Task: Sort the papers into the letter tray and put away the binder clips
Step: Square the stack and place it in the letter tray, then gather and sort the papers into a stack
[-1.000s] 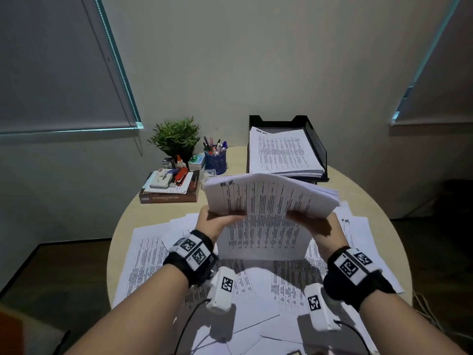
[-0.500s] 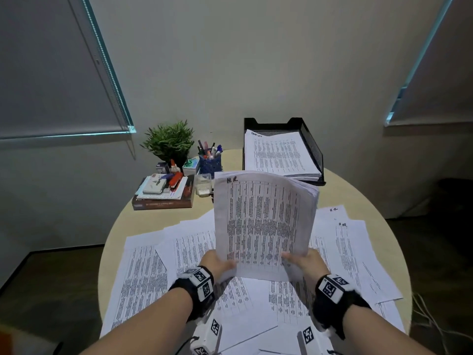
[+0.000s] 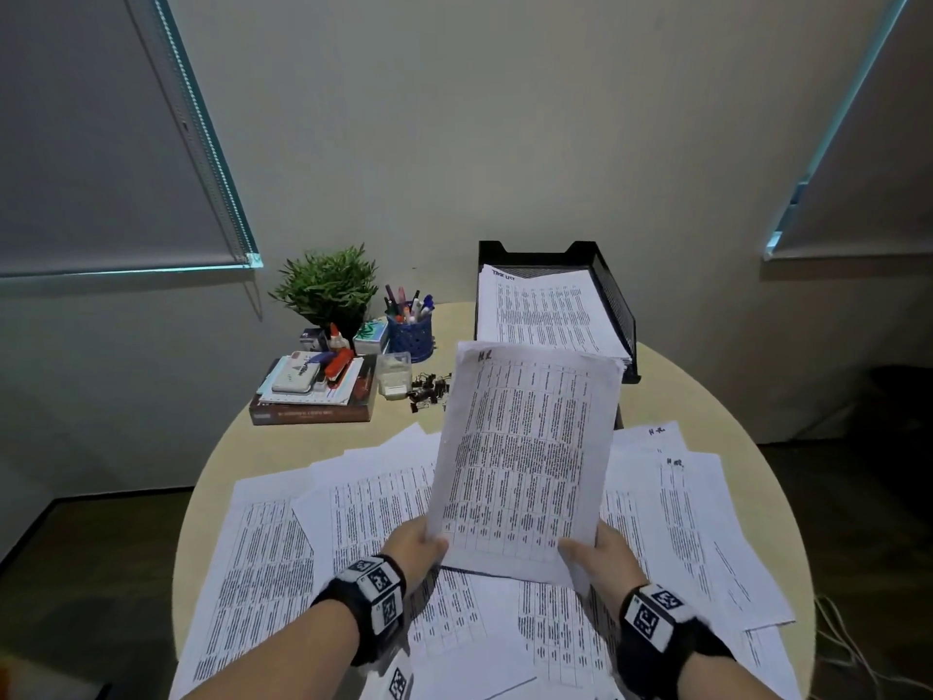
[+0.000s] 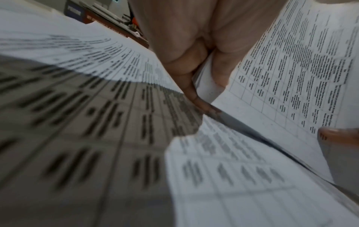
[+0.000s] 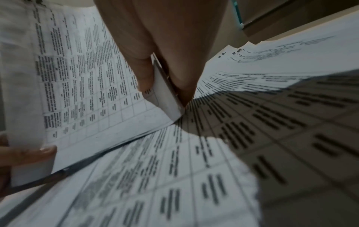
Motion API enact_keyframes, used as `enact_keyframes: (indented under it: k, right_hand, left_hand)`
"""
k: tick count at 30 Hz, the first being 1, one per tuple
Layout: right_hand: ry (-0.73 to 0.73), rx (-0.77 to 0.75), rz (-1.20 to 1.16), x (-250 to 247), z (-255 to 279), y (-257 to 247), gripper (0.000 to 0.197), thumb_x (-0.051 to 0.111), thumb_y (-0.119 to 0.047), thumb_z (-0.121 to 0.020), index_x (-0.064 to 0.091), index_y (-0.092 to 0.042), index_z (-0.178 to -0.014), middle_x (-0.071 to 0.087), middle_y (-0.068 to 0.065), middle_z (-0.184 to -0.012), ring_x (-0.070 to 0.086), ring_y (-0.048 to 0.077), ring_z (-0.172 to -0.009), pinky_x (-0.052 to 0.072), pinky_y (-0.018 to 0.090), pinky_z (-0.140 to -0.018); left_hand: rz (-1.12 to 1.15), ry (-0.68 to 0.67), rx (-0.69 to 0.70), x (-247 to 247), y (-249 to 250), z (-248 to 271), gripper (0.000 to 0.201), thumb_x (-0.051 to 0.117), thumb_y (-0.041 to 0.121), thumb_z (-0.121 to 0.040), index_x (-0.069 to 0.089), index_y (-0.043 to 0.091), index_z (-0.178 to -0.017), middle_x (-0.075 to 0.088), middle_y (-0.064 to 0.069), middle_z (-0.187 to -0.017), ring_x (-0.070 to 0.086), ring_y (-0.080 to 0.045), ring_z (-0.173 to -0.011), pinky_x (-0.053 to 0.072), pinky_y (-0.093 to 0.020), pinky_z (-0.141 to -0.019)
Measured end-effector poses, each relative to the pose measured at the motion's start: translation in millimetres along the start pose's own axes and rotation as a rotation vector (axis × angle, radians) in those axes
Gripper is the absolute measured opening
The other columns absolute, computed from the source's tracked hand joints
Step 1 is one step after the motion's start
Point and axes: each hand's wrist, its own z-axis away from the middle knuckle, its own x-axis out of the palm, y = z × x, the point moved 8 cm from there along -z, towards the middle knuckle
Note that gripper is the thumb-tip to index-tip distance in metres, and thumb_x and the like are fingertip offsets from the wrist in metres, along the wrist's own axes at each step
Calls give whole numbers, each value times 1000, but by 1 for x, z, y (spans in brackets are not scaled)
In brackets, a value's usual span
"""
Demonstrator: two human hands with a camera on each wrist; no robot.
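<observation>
A stack of printed papers [image 3: 525, 462] stands upright over the table's middle, its bottom edge down on the loose sheets. My left hand [image 3: 416, 545] pinches its lower left corner, and my right hand [image 3: 595, 553] pinches the lower right corner. The wrist views show the stack [image 4: 291, 73] [image 5: 77, 79] held between thumb and fingers on each side. A black letter tray [image 3: 613, 295] with papers in it sits at the back of the table. A heap of black binder clips [image 3: 429, 389] lies left of the stack's top.
Loose printed sheets [image 3: 282, 558] cover the round table's [image 3: 242, 437] near half. At the back left stand a potted plant [image 3: 328, 288], a blue pen cup [image 3: 410, 330], a small clear box [image 3: 394, 373] and a book [image 3: 313, 409] stacked with stationery.
The stack has gone from a raised, bent horizontal hold to standing upright, and it has come down toward the table. Both hands have shifted to its bottom corners.
</observation>
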Motion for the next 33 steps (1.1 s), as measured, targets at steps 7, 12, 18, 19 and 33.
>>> enact_keyframes:
  k: [7, 12, 18, 19, 33]
  right_hand:
    - [112, -158, 88, -50, -23, -79, 37, 48, -20, -96, 46, -14, -133, 57, 2, -123, 55, 24, -107, 47, 45, -97]
    - [187, -208, 67, -95, -59, -143, 38, 48, -23, -97, 45, -16, -134, 56, 1, -127, 56, 23, -101, 56, 42, -78]
    - [98, -184, -88, -118, -111, -191, 29, 47, -1, -93, 53, -15, -119, 58, 5, -95, 53, 18, -73, 51, 24, -50]
    - [96, -170, -84, -121, -120, -196, 31, 46, 1, -93, 52, -12, -119, 54, 7, -92, 47, 15, -65, 49, 20, -43]
    - [361, -145, 723, -123, -171, -200, 11, 52, -6, -86, 60, -1, -91, 64, 22, -108, 61, 35, -92, 39, 24, -63]
  left_hand:
    - [150, 14, 91, -27, 91, -27, 29, 44, 5, -94, 49, 8, -122, 57, -2, -91, 55, -11, -64, 49, -18, -51]
    - [271, -9, 63, -44, 156, -61, 45, 44, 6, -96, 36, 11, -140, 49, -14, -136, 68, -23, -75, 58, -22, -50]
    - [348, 34, 93, -66, 211, -107, 42, 39, 1, -97, 39, 8, -138, 51, -15, -133, 66, -34, -95, 55, -19, -51]
    - [375, 38, 86, -70, 215, -116, 42, 39, -1, -96, 40, 7, -137, 51, -15, -134, 62, -36, -107, 55, -23, -57]
    - [-588, 285, 49, -87, 227, -150, 17, 65, 22, -81, 57, 7, -81, 56, -9, -82, 58, -29, -79, 41, -28, -61]
